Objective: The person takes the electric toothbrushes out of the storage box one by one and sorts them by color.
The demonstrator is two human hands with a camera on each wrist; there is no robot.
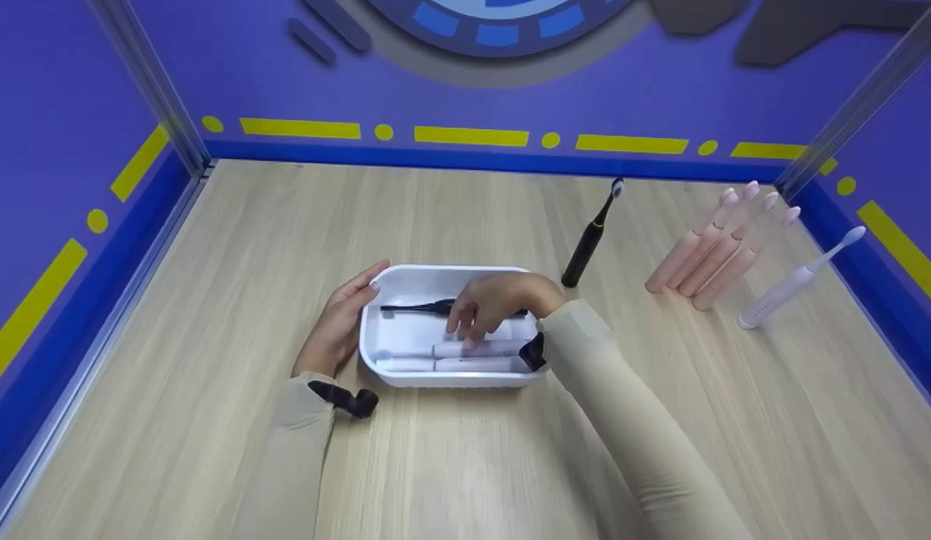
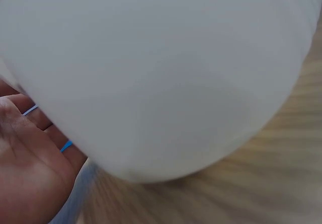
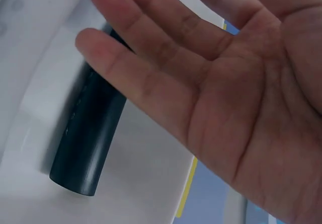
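A white rectangular plastic basin (image 1: 454, 379) sits on the table in front of me. At its left end my left hand (image 1: 336, 328) holds the wall, thumb at the rim and fingers along the outside. Over the basin hovers my right hand (image 1: 489, 306), fingers loosely bent, with nothing in them in the right wrist view. Beneath it lies a black electric toothbrush (image 3: 90, 133), partly hidden by the hand. Two pale lavender electric toothbrushes, a nearer one (image 1: 480, 365) and a farther one (image 1: 454, 349), lie side by side along the basin's near wall.
Right of the basin a black electric toothbrush (image 1: 585, 251) stands upright on the wooden table (image 1: 435, 465). Several pink electric toothbrushes (image 1: 724, 266) stand grouped farther right, beside a pale lavender one (image 1: 780, 296). Blue-purple panels (image 1: 480, 97) enclose the back and sides.
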